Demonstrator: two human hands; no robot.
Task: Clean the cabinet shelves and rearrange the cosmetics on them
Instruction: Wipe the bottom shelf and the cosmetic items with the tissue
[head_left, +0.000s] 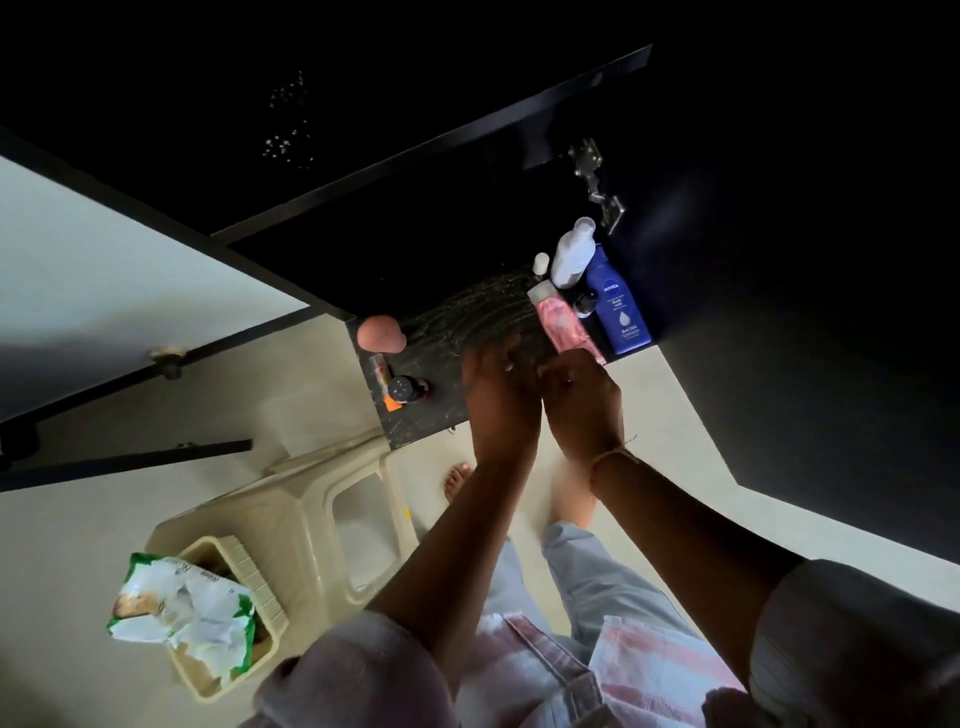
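The left hand (500, 400) and right hand (583, 402) meet at the shelf (467, 312) edge; whether they hold anything cannot be told. A pink bottle (562, 323) sits just beyond them, with a blue lotion bottle (618, 306) beside it.

Shelf (467, 312): bottles (618, 306) at right end, sponge (382, 335) at left. Stool (291, 499) below, left; basket (260, 587) on it, packet (182, 608) inside.

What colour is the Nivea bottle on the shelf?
Dark blue with white lettering. The head view, the only one, shows the Nivea bottle clearly.
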